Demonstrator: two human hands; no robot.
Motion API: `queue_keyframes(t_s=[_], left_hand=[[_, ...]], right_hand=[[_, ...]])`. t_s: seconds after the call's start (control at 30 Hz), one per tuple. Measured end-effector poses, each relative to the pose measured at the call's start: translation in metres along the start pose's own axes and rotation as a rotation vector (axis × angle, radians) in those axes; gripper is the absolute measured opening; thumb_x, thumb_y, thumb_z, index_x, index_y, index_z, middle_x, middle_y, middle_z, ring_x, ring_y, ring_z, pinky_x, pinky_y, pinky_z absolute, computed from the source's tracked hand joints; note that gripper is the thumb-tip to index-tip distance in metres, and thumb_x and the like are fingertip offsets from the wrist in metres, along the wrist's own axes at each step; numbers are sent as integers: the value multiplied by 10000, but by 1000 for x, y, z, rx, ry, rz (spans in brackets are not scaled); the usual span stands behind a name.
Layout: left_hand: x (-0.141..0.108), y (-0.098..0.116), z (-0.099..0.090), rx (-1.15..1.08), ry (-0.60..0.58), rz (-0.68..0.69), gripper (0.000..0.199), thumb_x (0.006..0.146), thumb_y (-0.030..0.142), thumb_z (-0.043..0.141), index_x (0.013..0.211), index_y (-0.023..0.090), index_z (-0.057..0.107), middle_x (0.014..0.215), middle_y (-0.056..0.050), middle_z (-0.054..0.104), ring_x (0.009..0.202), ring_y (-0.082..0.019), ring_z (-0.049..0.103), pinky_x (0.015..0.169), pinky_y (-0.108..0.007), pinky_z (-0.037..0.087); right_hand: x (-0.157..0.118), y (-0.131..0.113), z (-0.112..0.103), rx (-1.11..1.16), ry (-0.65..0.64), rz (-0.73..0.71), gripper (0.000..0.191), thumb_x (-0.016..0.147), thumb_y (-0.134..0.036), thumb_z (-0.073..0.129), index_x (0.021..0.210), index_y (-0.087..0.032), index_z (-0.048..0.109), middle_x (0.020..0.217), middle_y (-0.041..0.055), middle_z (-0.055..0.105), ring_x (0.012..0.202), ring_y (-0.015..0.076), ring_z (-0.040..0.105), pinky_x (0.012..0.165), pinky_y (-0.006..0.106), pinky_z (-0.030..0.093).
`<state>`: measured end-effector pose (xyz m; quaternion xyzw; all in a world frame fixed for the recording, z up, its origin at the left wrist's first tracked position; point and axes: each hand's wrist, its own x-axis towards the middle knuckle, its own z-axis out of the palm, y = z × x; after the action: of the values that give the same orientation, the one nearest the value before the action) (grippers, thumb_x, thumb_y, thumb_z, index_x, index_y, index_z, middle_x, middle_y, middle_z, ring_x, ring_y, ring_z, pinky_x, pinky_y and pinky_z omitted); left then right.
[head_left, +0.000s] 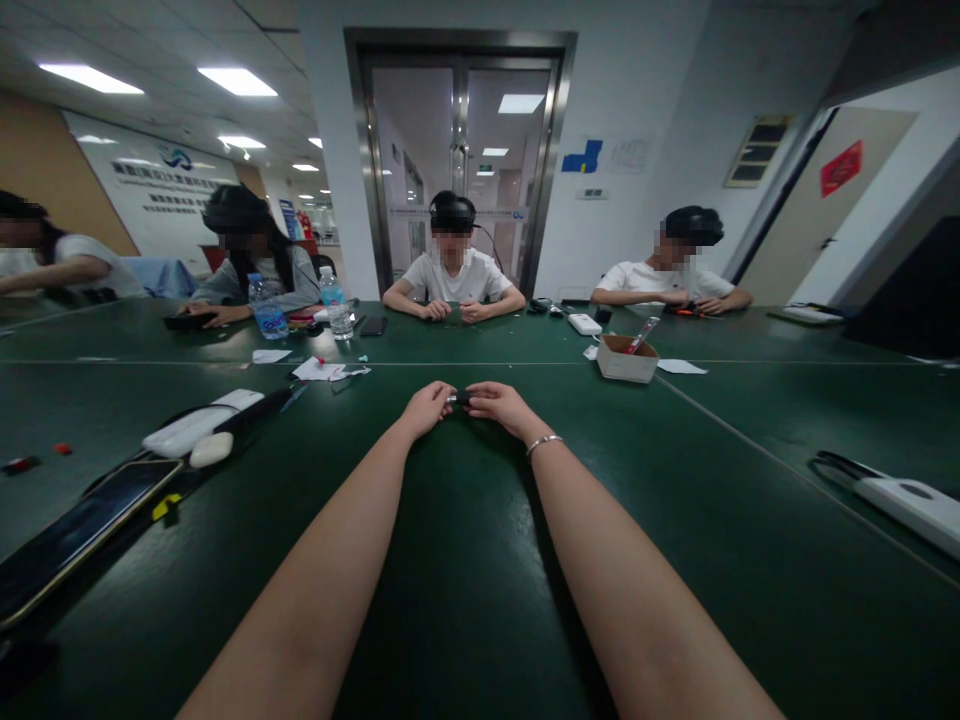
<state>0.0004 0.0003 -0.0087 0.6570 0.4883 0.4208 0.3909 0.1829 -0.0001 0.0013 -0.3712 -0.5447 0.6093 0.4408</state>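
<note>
Both my arms reach forward over the dark green table. Between my hands is a small black piece with a silvery metal end; it is too small to name its kind. My left hand pinches the silvery end with closed fingers. The black end sits in the closed fingers of my right hand, and a silver bracelet circles that wrist. The hands are close together, just above or on the tabletop; I cannot tell which. My fingertips partly hide the piece.
On the left lie a phone, a white power bank and a white rounded case. Ahead are paper scraps, bottles and an open box. A white device lies right. Several people sit opposite.
</note>
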Motion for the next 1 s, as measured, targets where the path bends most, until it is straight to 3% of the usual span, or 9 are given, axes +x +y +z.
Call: queue_keyframes(t_s=[0.1,0.23,0.37,0.47,0.6,0.73,0.9,1.0], left_hand=[[0,-1,1,23,34,38,253,796,260,540,1034,177,561,794,-30,561,656,-113,536,525,-187,439],[0,-2,1,20,-1,16,247,846,288,448,1015,158,572,746,-35,562,611,-110,520,510,-194,427],[-1,0,1,30,15,27,306,781,205,527,1086,180,535,836,-40,572,676,-117,540,538,-192,430],[-2,3,1,2,5,-10,310,842,254,440,1132,161,496,752,-37,564,631,-119,527,525,-201,414],[-3,4,2,18,47,26,424,761,236,575,1165,170,464,870,-47,572,682,-119,532,546,-200,409],[-2,2,1,49,14,26,313,859,323,424,1112,161,513,718,-19,564,588,-112,503,562,-223,402],[0,-2,1,64,19,70,371,788,275,547,1144,186,490,820,-21,569,643,-110,526,588,-217,411],[1,-4,1,65,0,58,304,847,316,449,1103,167,515,728,-14,550,610,-115,514,576,-226,407]], right_hand=[[0,0,0,-1,8,2,228,788,45,575,946,-115,616,855,67,659,716,132,660,658,207,578],[1,1,-1,-4,-4,-2,226,783,30,594,950,-120,617,855,60,658,715,130,658,672,220,581],[1,1,0,2,5,5,227,782,41,587,942,-116,614,834,57,655,708,131,658,654,211,579],[1,1,0,3,0,2,226,783,41,588,947,-113,612,843,63,654,699,128,658,647,206,576],[1,1,0,-3,-9,-4,223,778,22,608,952,-117,616,834,62,656,709,135,659,687,236,578],[1,1,0,-10,-6,-3,219,775,21,611,942,-119,621,839,60,656,713,138,659,693,244,580],[0,0,0,-5,-2,-3,228,774,30,605,943,-122,620,850,63,657,721,141,660,689,242,580],[-1,-1,0,-1,-6,2,232,782,42,584,949,-116,610,850,67,657,716,142,663,663,225,579]])
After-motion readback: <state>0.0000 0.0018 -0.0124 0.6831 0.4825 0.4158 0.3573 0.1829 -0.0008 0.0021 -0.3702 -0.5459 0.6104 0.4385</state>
